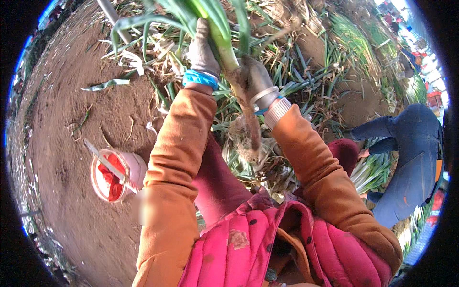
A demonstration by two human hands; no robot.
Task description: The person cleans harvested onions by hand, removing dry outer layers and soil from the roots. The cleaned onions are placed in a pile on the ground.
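A large leek or Welsh onion point(226, 53) is held up in front of me, its green leaves toward the top of the view and its brown, soil-stained lower end pointing at my lap. My gloved left hand point(204, 50) grips it where the leaves meet the pale stalk, thumb along the leaves. Lower on the stalk, my gloved right hand point(259, 80) closes around its right side; the stalk and blur hide its fingertips. A brown strip of outer skin or root point(252, 125) hangs below that hand.
Loose leaves and trimmings point(287, 68) litter the soil ahead. On my left stands a plastic tub point(138, 166) with red material inside and a long blade point(107, 164) across its rim. A bending co-worker point(412, 161) is close on my right beside piled leeks point(373, 172). A pole point(114, 21) rises front left.
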